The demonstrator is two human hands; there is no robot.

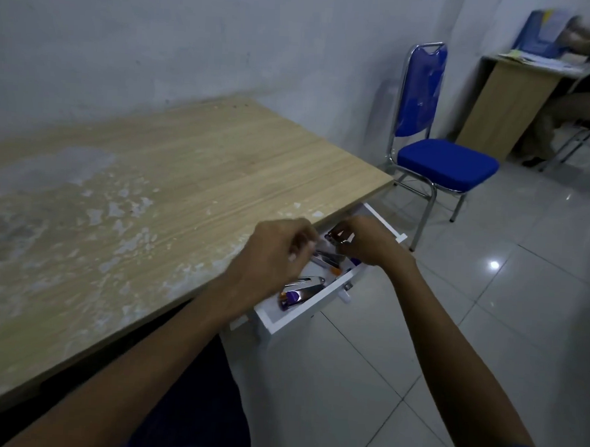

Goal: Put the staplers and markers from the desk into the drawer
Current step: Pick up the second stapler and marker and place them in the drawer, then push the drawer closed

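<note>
A white drawer (307, 314) stands pulled out under the right end of the wooden desk (173, 169). Inside it lie silver and purple staplers (302, 290) and markers (330, 268) with orange tips. My right hand (368, 241) is over the drawer's far part, fingers pinched on a small metal stapler (335, 238). Just above the drawer at the desk's edge, my left hand (271, 253) has its fingers curled; it is blurred, and whether it holds anything is unclear. I see no staplers or markers on the desk top.
A blue padded chair (437, 162) with chrome legs stands just beyond the drawer. A second desk (512, 98) with papers, and a seated person, are at the far right. White tiled floor (487, 319) spreads to the right. The wall runs behind the desk.
</note>
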